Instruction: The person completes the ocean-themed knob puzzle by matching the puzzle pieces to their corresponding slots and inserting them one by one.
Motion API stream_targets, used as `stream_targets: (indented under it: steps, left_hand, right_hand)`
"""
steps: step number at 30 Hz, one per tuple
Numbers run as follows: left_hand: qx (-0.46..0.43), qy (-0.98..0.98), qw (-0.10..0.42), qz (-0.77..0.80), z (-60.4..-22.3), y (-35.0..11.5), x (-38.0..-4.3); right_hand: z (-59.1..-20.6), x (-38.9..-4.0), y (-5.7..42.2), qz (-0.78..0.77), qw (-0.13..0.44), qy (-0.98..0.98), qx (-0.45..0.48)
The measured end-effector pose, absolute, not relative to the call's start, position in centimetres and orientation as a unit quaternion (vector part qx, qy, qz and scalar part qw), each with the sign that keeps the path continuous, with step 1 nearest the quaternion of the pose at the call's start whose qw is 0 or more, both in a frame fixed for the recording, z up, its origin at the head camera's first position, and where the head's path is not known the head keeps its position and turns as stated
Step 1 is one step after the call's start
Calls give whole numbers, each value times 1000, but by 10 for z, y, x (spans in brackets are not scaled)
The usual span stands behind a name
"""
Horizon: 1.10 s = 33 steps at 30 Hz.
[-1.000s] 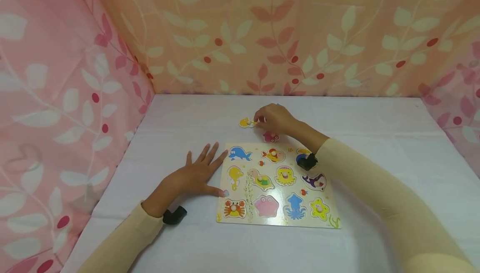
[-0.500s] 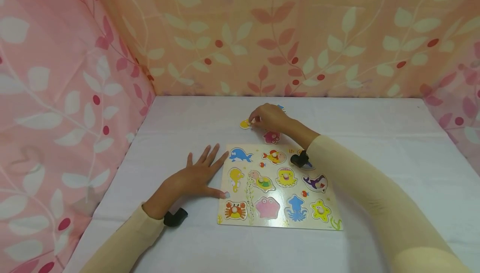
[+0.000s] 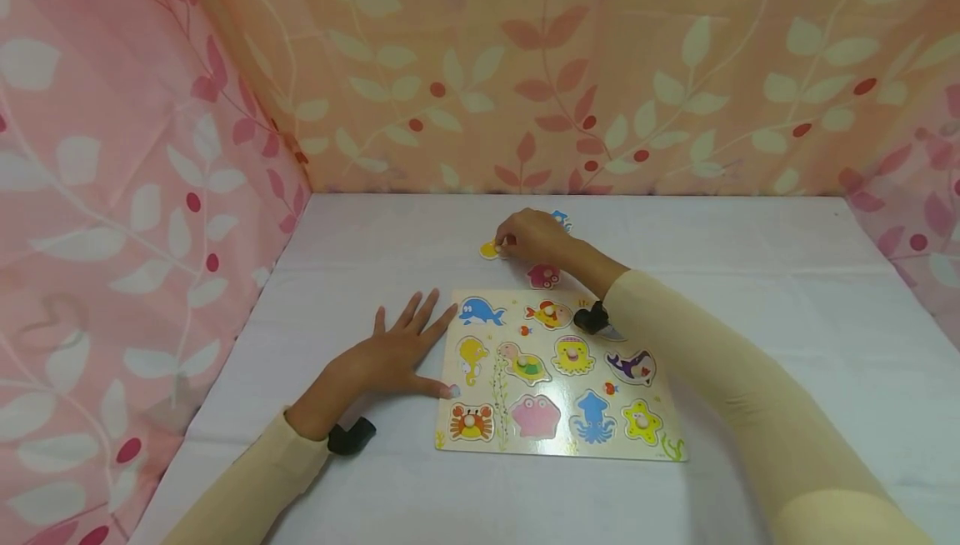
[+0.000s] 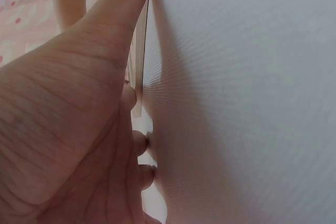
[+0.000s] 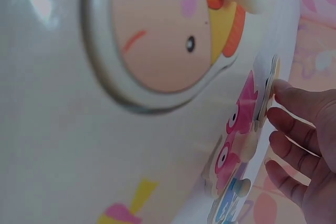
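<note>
My left hand lies flat with fingers spread, its thumb on the left edge of a wooden peg puzzle board. In the left wrist view the palm faces the white cloth beside the board's edge. Beyond the board my right hand pinches a yellow seahorse puzzle piece, partly hidden by the fingers. The right wrist view shows that piece edge-on at the thumb. Near this hand lie a pink puzzle piece with round eyes and a blue squid piece.
Knobbed pieces sit in the board, among them a turtle, an octopus, a crab and a starfish. A white cloth covers the table. Floral curtains hang behind and at both sides.
My right hand has shifted a little left, its fingers coming over the seahorse piece. More of the blue squid piece shows behind it. The left hand has stayed in place.
</note>
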State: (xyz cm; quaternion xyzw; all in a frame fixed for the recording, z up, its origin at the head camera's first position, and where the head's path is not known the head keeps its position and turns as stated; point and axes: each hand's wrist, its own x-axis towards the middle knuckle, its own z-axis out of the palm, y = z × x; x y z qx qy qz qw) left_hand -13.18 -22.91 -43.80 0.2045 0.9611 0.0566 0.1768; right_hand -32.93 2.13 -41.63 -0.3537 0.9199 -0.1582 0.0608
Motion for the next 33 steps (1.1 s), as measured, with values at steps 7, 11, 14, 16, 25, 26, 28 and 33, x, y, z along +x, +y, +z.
stream_targets:
  steps: [7,11,14,16,25,26,28,33]
  left_hand:
    - [204,962,175,56,-438,-229,-133]
    - [205,962,175,53,-440,-229,-133]
    - [206,961,175,55,-440,-229,-134]
    - [206,961,175,55,-439,-228,-134]
    - [207,961,176,55,-438,-228,-133]
    - [207,961,176,56,-438,-228,-132]
    - [206,961,178,59,-437,-228,-132]
    - [208,960,176,58,-437,-229,-132]
  right_hand:
    - [-417,-332,18,-153,66,922,-349]
    - [-417,-333,17,-153,75,924,-343]
    - [-417,-334,17,-152,76,923,-344]
    - [-417,-334,17,-151,75,922,-348]
    - [-412,-332,18,-169,62,918,-354]
    - [-411,-331,18,-172,60,917,-354]
    - [-410,-330,19,-175,57,917,-355]
    - [-407,-325,22,-174,47,916,-358]
